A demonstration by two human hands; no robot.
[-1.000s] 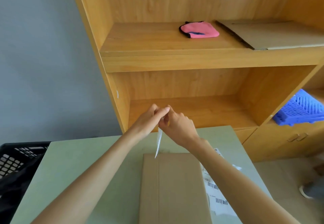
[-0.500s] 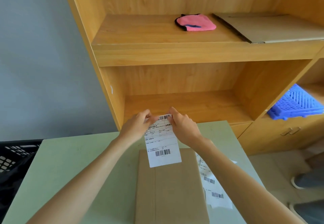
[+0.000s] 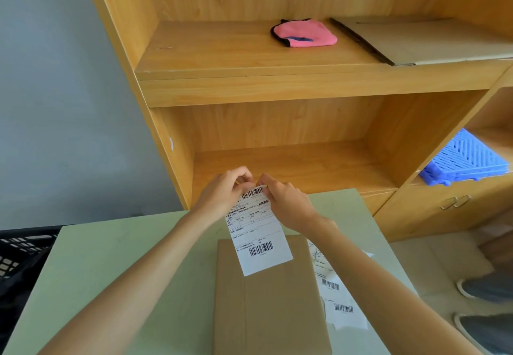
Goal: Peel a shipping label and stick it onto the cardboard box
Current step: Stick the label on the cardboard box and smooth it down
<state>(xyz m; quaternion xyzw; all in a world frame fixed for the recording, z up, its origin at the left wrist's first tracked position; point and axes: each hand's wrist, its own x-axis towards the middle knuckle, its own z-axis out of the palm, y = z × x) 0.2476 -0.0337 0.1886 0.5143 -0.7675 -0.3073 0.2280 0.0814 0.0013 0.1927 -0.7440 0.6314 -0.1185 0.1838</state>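
A white shipping label with barcodes hangs in the air, printed face toward me, its lower edge over the far end of the flat cardboard box lying on the pale green table. My left hand pinches the label's top left corner and my right hand pinches its top right corner. The fingertips of both hands sit close together at the label's top edge. Whether backing paper is behind the label is hidden.
More printed labels lie on the table right of the box. A wooden shelf unit stands behind, holding a pink pouch, flat cardboard and a blue plastic crate. A black crate sits left; shoes on the floor right.
The label went from edge-on between my hands to facing me. Since then my hands have drawn closer together at its top edge, and it hangs slightly tilted.
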